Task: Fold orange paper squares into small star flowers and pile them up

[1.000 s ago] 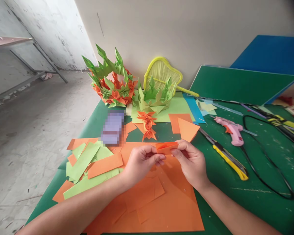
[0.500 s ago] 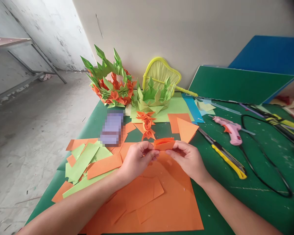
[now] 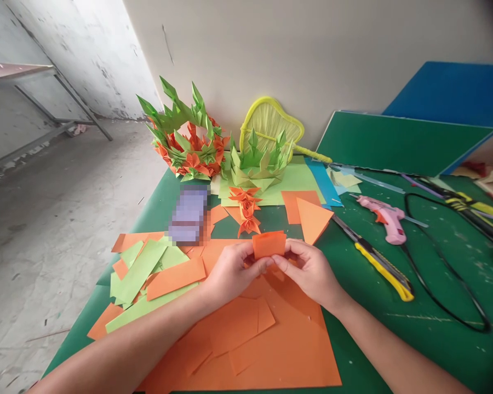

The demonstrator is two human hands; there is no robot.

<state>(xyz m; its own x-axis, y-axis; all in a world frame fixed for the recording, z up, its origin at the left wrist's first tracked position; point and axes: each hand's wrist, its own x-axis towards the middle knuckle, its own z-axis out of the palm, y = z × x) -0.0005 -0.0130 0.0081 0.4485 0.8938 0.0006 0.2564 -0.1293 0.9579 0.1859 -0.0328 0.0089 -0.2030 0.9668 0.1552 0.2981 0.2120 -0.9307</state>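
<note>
A small folded piece of orange paper is held up between both hands, its flat face toward me. My left hand pinches its left side, thumb along the lower edge. My right hand grips the right side, and the two thumb tips nearly meet below the paper. The fingers behind it are partly hidden. Just beyond stand orange folded paper flowers in a short row. Under my hands lies a large orange sheet with smaller orange pieces on it.
Orange and green paper scraps lie left, near a blurred phone-like object. Behind are a green paper crown, an orange-green one and a yellow fan. A yellow utility knife and pink glue gun with cord lie right.
The folded orange paper has tilted so its broad face shows and has shifted slightly left. My thumbs have come closer together beneath it.
</note>
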